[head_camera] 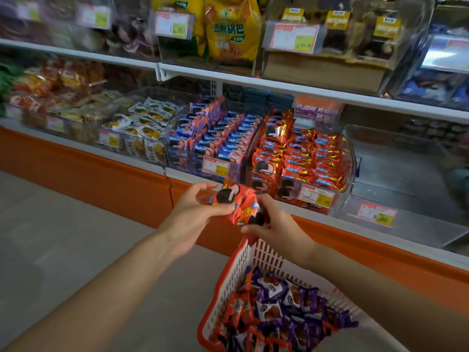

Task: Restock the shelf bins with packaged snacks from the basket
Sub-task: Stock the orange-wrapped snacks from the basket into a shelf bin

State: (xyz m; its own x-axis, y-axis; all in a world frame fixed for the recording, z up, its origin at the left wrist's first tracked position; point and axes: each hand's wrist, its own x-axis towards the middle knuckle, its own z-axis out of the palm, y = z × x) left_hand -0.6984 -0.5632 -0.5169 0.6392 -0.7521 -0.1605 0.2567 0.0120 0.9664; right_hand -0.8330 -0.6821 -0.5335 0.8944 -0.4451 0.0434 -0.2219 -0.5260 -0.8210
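The left hand [195, 214] and right hand [275, 226] each grip a clutch of red packets [234, 203] held between them, above the basket [225, 275] and just before the bin [348, 153] of matching packets.

Upper-left shelf bins [76, 26] are motion-blurred, and their contents cannot be identified. The yellow bag [231, 31] is cut by the top edge. Small print on the price tag [316, 196] is too fine to read. The red packs [238, 201], gripped between the left hand [193, 212] and the right hand [274, 224], are partly covered by fingers, so their count cannot be told. The basket [229, 278] runs off the bottom edge, and its right wall is hidden behind the right forearm [355, 280]. The blue packages [436, 85] at far right are blurred and cropped by the right edge.
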